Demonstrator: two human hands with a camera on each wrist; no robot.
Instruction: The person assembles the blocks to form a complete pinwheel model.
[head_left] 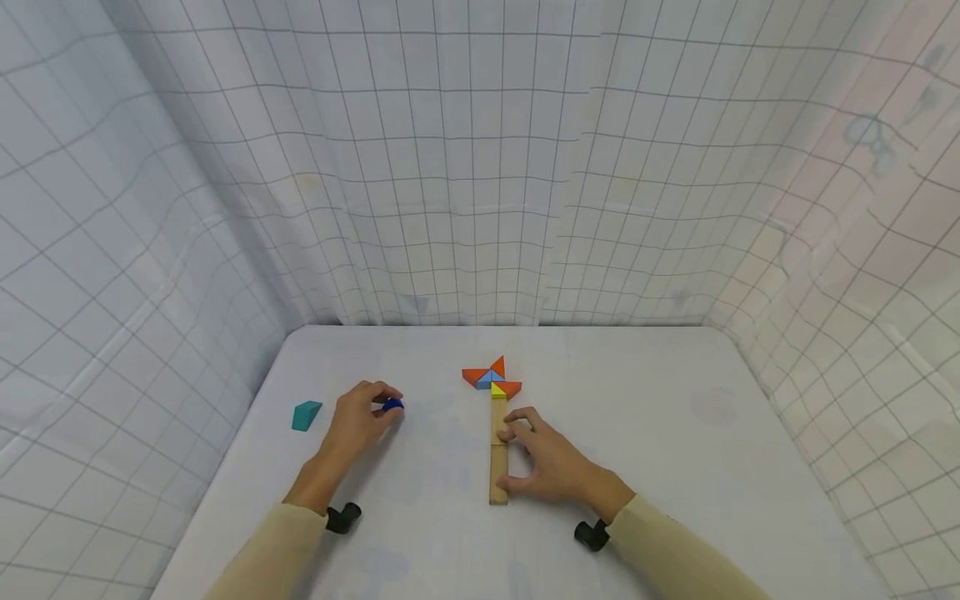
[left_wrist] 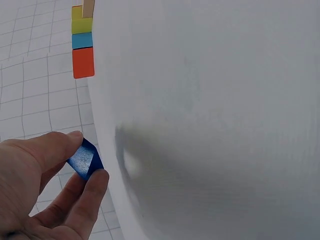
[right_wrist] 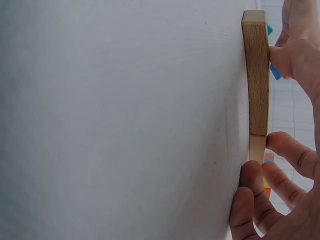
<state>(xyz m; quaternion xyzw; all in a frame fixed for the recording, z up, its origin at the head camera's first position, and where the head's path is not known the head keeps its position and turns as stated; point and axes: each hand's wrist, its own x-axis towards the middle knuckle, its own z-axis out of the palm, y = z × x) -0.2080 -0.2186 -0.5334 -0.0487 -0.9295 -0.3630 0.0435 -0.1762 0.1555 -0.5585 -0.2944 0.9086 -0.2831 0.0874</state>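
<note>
Thumb and fingertips of my left hand (head_left: 358, 423) pinch a small dark blue block (left_wrist: 87, 159), which has slanted faces. To its left lies a teal block (head_left: 305, 415). My right hand (head_left: 558, 462) spreads along the right side of two light wooden blocks laid end to end. The thumb touches the near wooden block (right_wrist: 256, 75), and fingertips rest at the far wooden block (head_left: 498, 417). Beyond them are a yellow triangular block (head_left: 498, 391), light blue triangular blocks (head_left: 486, 382) and several orange-red triangular blocks (head_left: 474, 377), set together.
A white cloth-covered table (head_left: 645, 417) carries the blocks. White grid-patterned curtains (head_left: 480, 183) stand along its back and both sides. A black wrist strap piece (head_left: 345, 517) shows at the left wrist, and another black piece (head_left: 592, 535) at the right.
</note>
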